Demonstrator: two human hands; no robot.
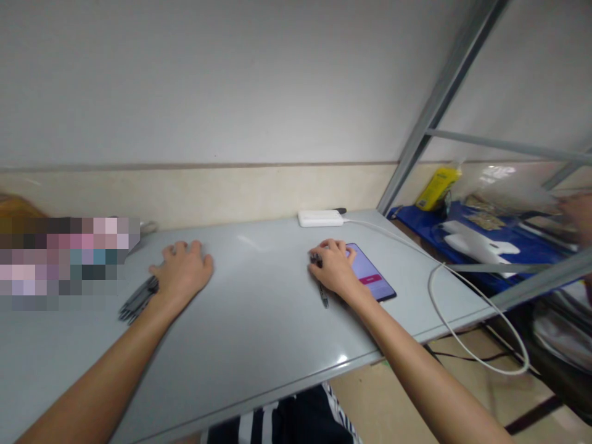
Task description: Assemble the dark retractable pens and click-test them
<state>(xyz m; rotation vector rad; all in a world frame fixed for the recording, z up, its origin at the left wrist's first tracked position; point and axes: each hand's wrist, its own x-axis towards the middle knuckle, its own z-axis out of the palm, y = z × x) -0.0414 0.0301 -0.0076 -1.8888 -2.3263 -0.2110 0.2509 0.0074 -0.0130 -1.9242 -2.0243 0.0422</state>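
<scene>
From the head view, both forearms reach out over a pale grey tabletop [259,308]. The left hand [182,271] lies palm down with the fingers loosely bent and nothing in it, probably just resting or steadying the body. Just outside its wrist, touching or nearly touching it, a bundle of dark pens [139,300] lies on the tabletop, apparently kept within reach of that hand.

The right hand [335,268] is curled knuckles up over a single dark pen [322,296], whose end sticks out toward the person from under the heel of the palm. I cannot tell whether the fingers really grip it or only cover it. The pen lies flat on the tabletop, not lifted.

Partly under the outer side of the same hand is a phone [374,277] with its screen lit and facing up, likely so it can be read while working. Beyond the right fingertips, against the wall, sits a white power bank [320,217]. Its cable [444,308] loops off the tabletop's edge to the right of the right arm, clear of both hands.
</scene>
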